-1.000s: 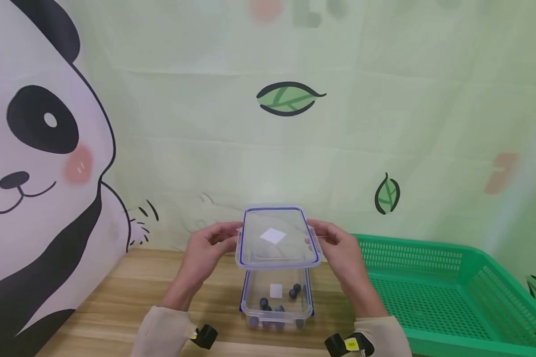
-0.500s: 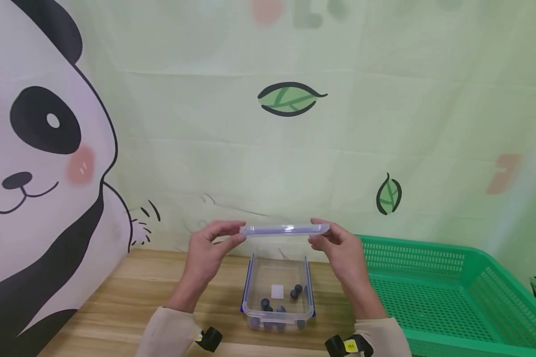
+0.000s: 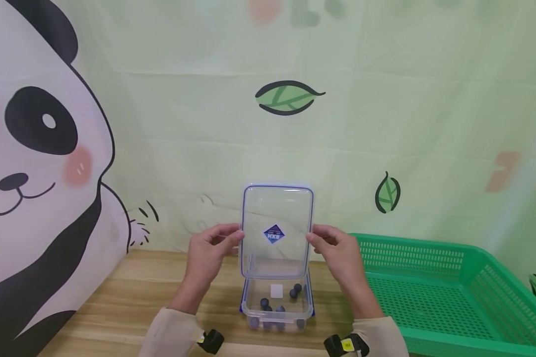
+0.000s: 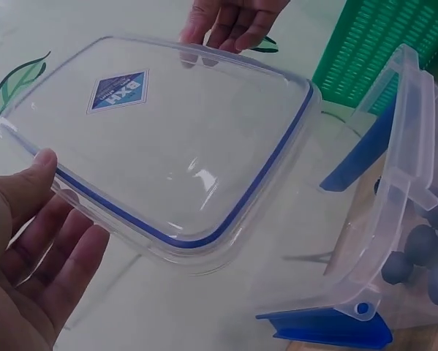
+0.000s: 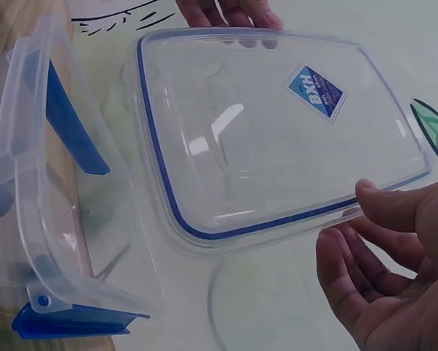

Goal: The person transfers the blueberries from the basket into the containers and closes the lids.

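Observation:
A clear plastic lid [image 3: 277,208] with a blue seal and a blue diamond label stands nearly upright between both hands. My left hand [image 3: 210,250] pinches its left edge between thumb and fingers, and my right hand [image 3: 337,253] pinches the right edge the same way. Below and in front of the lid, a clear food container [image 3: 278,316] rests on the table with its top uncovered. Inside it lie several blueberries [image 3: 264,302] and a white square patch [image 3: 276,291]. In the left wrist view, a blue side clip [image 4: 328,329] of the container hangs folded outward.
A green plastic basket [image 3: 429,342] with perforated walls stands on the right, close to my right forearm. The wooden table [image 3: 129,282] ends at a backdrop [image 3: 183,124] printed with a panda and leaves.
The lid has tipped from lying tilted, through edge-on, to nearly upright, so its labelled face now shows. Both hands keep their hold at its sides; the container and blueberries stay put.

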Tool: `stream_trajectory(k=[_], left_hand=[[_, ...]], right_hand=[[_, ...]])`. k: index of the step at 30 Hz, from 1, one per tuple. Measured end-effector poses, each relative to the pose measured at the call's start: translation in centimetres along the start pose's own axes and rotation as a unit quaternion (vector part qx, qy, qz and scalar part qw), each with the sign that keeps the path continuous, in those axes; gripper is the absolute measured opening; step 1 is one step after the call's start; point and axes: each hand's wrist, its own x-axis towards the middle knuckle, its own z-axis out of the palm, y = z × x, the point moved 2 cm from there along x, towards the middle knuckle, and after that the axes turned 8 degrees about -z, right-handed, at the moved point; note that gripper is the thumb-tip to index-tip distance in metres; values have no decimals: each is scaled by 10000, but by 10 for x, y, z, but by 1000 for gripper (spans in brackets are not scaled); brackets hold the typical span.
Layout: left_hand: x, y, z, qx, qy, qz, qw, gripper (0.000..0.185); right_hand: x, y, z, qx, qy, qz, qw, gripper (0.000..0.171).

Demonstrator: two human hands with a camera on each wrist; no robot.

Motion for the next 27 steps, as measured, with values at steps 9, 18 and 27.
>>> stream_trajectory(k=[9, 18, 27], left_hand=[[4, -12, 5, -55, -36, -592, 9982, 27], [6, -35, 12, -15, -314, -1208, 9922, 25], [5, -56, 12, 331, -399, -1655, 9848, 25]], right_hand=[[0, 6, 4, -338, -317, 144, 9988, 35], [2, 20, 11, -1260, -825, 220, 9883, 31], [-1, 33, 25, -2146, -1230, 510, 9676, 31]])
